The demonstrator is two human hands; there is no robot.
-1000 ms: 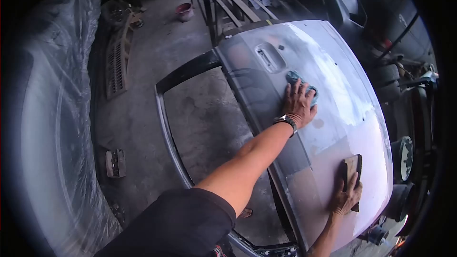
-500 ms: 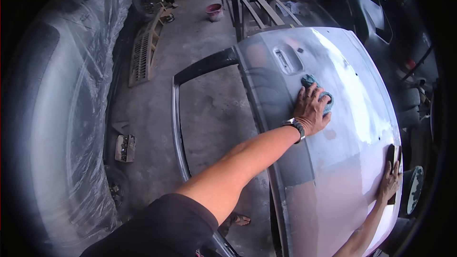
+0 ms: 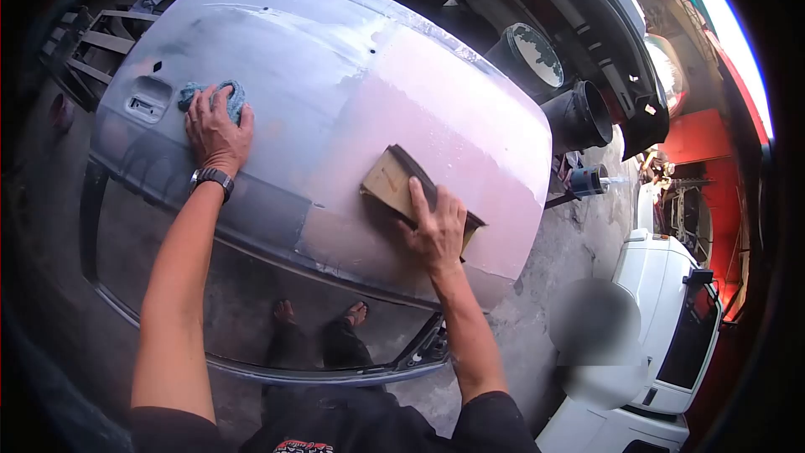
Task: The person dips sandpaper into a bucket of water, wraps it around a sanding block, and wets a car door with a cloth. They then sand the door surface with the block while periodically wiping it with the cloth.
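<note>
A car door (image 3: pixel 478 159) lies flat before me, grey at the left and pinkish with filler or primer at the right. My left hand (image 3: pixel 220 130) is closed over a crumpled blue-green cloth (image 3: pixel 233 101), pressed on the grey panel beside the handle recess (image 3: pixel 149 104). Farther right, my right hand (image 3: pixel 438 231) grips a sanding block (image 3: pixel 391 179), a long tan and dark block that rests on the pink area. My right palm and fingers hide the block's middle. A few small wet-looking spots show on the pink surface.
Dark buckets (image 3: pixel 589 113) stand past the door's right edge, near a black bumper-like part (image 3: pixel 587 33). A white vehicle (image 3: pixel 650 310) is at the lower right. A slatted metal stand (image 3: pixel 107 40) shows at the far left. My feet (image 3: pixel 357 313) show through the window frame (image 3: pixel 210 359).
My view has swung right, bringing the buckets and white vehicle into sight. My right hand and block have moved from the door's far edge onto the pink area. The left hand stays on the cloth.
</note>
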